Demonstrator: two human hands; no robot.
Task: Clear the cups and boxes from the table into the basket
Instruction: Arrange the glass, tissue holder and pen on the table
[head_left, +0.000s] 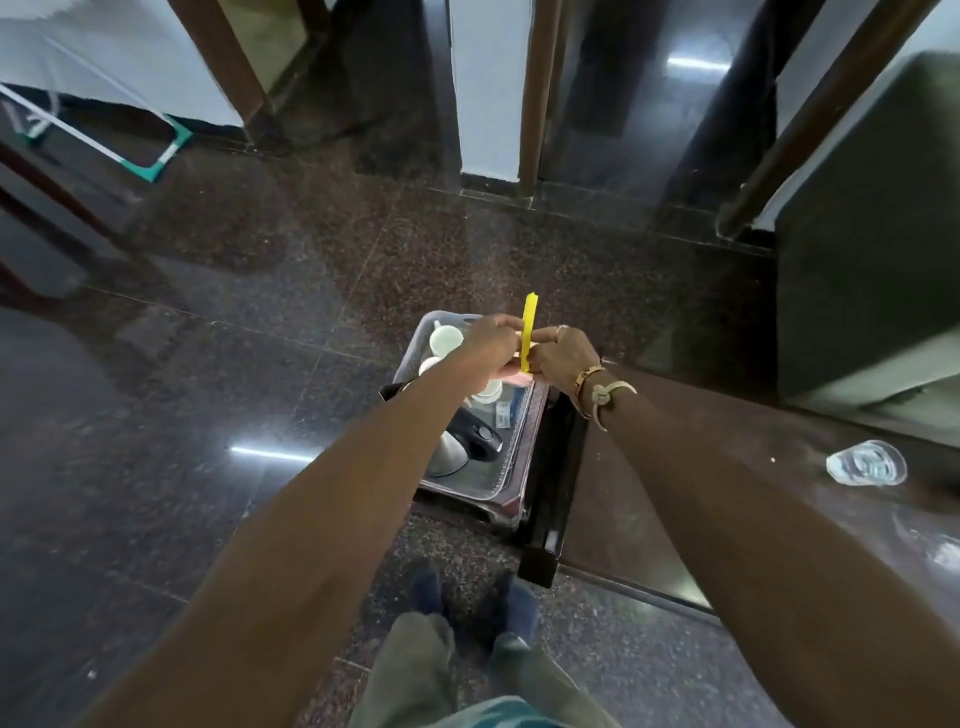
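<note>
Both hands meet above a grey plastic basket that sits on a dark stool beside the table. My left hand and my right hand together pinch a thin yellow packet, held upright and seen edge-on. Inside the basket lie white cups, a steel kettle with a black handle and small packets. A clear plastic cup lies on its side on the dark table at the right.
A dark polished granite floor spreads all around. A dark cabinet or appliance stands at the far right behind the table. Wooden door frames and white walls line the back. My socked feet stand just before the stool.
</note>
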